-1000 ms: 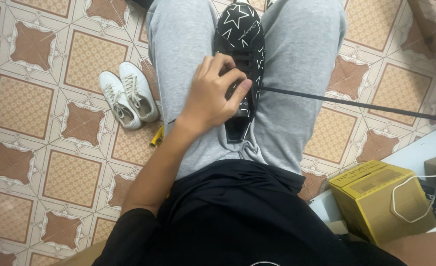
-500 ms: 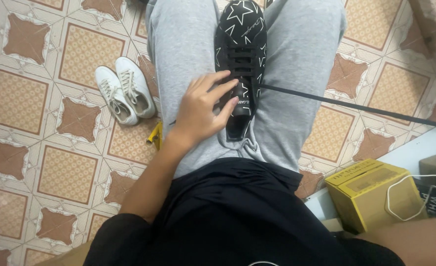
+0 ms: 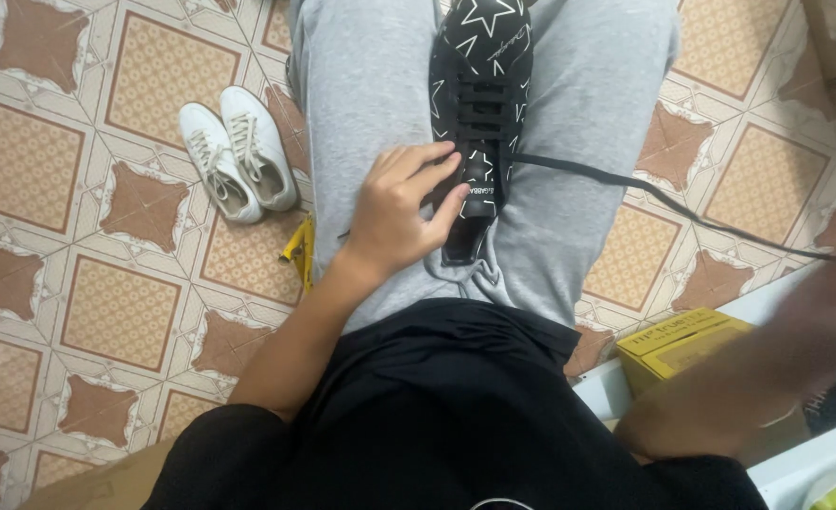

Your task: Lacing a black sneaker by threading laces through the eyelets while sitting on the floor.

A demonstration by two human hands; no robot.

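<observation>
on the patterned tile floor (image 3: 106,312) at left sits a pair of white lace-up sneakers (image 3: 238,151). the left hand (image 3: 399,212) rests on the black star-printed sneaker (image 3: 479,123) wedged between grey-trousered thighs, fingers loosely apart, no longer pinching as a second ago. the black lace (image 3: 664,203), taut before, now sags toward the blurred right hand (image 3: 834,302); whether its fingers are clamped on the lace i cannot tell.
</observation>
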